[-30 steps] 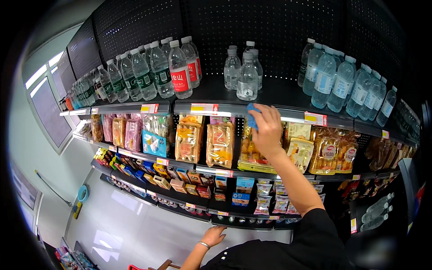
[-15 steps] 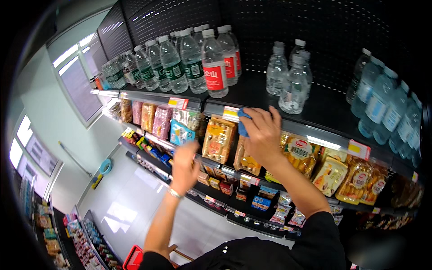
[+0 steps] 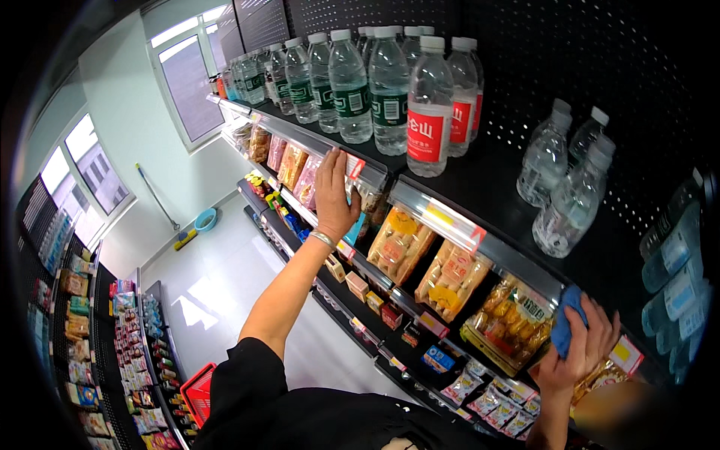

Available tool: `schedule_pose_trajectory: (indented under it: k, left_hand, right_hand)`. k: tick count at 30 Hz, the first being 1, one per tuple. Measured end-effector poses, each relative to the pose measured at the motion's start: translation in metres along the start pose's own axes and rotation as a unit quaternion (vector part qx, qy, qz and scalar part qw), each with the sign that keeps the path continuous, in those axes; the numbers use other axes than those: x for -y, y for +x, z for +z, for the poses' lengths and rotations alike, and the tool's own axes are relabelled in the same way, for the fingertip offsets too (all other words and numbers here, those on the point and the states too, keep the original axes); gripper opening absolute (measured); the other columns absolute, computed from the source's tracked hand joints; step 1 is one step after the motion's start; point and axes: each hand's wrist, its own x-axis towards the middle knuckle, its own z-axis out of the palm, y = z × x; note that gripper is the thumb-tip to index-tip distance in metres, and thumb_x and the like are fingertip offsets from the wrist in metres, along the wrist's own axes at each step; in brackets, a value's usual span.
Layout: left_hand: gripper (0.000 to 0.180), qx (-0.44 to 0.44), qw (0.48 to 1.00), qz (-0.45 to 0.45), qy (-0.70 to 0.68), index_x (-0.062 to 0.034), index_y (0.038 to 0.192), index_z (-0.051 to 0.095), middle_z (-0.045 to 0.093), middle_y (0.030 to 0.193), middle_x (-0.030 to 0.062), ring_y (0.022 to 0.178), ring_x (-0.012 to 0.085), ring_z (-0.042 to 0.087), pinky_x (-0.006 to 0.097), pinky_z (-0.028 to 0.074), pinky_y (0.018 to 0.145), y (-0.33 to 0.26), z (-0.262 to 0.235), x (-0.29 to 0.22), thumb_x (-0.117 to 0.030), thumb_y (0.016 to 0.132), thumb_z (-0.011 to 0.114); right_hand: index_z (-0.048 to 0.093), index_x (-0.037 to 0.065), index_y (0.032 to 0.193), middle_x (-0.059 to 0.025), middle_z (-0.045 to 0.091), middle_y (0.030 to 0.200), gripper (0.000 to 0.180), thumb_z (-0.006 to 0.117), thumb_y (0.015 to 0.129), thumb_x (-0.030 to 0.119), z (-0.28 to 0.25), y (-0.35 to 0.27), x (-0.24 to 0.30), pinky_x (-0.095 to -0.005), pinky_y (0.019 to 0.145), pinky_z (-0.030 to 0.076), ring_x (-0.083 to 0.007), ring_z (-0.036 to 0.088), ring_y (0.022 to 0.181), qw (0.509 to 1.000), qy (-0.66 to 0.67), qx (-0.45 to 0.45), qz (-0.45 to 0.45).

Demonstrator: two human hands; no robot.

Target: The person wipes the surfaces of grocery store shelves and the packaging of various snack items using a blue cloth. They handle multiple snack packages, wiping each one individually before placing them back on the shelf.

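My right hand (image 3: pixel 585 345) grips a folded blue cloth (image 3: pixel 568 320) against the front edge of the top shelf, over packaged bread. My left hand (image 3: pixel 334 196) rests on the same shelf's price strip (image 3: pixel 457 229) farther left, its fingers stretched out and nothing visibly held. Behind the left hand stand green-labelled water bottles (image 3: pixel 351 97) in rows. Red-labelled bottles (image 3: pixel 430 112) come next to them. Between the hands, bread packs (image 3: pixel 400 244) sit on the shelf below. A small group of clear bottles (image 3: pixel 566 206) stands above and left of the right hand.
Large pale-blue bottles (image 3: pixel 679 292) fill the far right of the top shelf. Boxes and snack bags (image 3: pixel 495 405) line lower shelves. A red basket (image 3: pixel 196 394) is on the floor at lower left; a blue basin (image 3: pixel 205 220) and a mop (image 3: pixel 184 238) are by the wall.
My right hand has carried the blue cloth rightward along the shelf edge. My left hand has risen to the price strip. The whole view has turned and shifted.
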Motion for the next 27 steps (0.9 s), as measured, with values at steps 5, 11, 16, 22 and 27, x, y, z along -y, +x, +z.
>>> schedule_pose_trajectory:
  k: [5, 11, 16, 22, 27]
  left_hand:
    - [0.072, -0.041, 0.999, -0.003, 0.015, -0.0001, 0.137, 0.046, 0.048, 0.139, 0.021, 0.133, 0.0409, 0.043, 0.054, 0.029, 0.113, 0.0, 0.004, 0.006, -0.003, 0.067, 0.061]
    - [0.067, -0.061, 0.997, 0.029, -0.038, -0.0017, 0.134, 0.052, 0.051, 0.134, 0.0203, 0.127, 0.0407, 0.047, 0.056, 0.03, 0.112, -0.001, 0.009, 0.025, -0.003, 0.067, 0.061]
    - [0.062, -0.08, 0.992, 0.065, -0.069, -0.0042, 0.128, 0.059, 0.055, 0.13, 0.0166, 0.122, 0.0373, 0.052, 0.056, 0.032, 0.11, -0.004, 0.015, 0.054, 0.0, 0.067, 0.059]
    - [0.059, -0.069, 0.98, 0.138, -0.127, -0.0073, 0.126, 0.062, 0.057, 0.123, 0.0132, 0.116, 0.0334, 0.053, 0.053, 0.038, 0.105, 0.01, 0.014, 0.08, -0.001, 0.067, 0.057]
    - [0.062, -0.001, 0.967, 0.177, -0.185, -0.0086, 0.128, 0.062, 0.057, 0.122, 0.0122, 0.114, 0.0322, 0.053, 0.049, 0.04, 0.101, 0.019, 0.0, 0.104, -0.001, 0.067, 0.059]
  right_hand:
    - [0.068, 0.006, 0.112, -0.0155, 0.062, 0.125, 0.032, 0.047, 0.091, 0.018, 0.001, -0.009, -0.001, -0.066, 0.111, 0.026, -0.0371, 0.057, 0.118, 0.999, -0.032, 0.024, 0.022]
    - [0.068, 0.001, 0.111, -0.019, 0.062, 0.125, 0.034, 0.056, 0.08, 0.009, 0.024, 0.017, 0.041, -0.0623, 0.108, 0.03, -0.0386, 0.057, 0.117, 1.0, 0.006, 0.008, 0.011]
    - [0.069, 0.001, 0.107, -0.018, 0.062, 0.123, 0.037, 0.061, 0.071, 0.005, 0.074, 0.058, 0.105, -0.0571, 0.107, 0.034, -0.0377, 0.058, 0.115, 0.999, 0.04, -0.02, -0.022]
    - [0.068, -0.001, 0.107, -0.017, 0.062, 0.123, 0.039, 0.063, 0.069, 0.002, 0.133, 0.103, 0.187, -0.0569, 0.101, 0.038, -0.0373, 0.057, 0.113, 0.995, 0.07, -0.059, -0.027]
    - [0.066, 0.0, 0.108, -0.0147, 0.062, 0.122, 0.042, 0.062, 0.066, -0.002, 0.175, 0.144, 0.255, -0.0549, 0.101, 0.04, -0.0356, 0.058, 0.112, 0.99, 0.108, -0.088, -0.006]
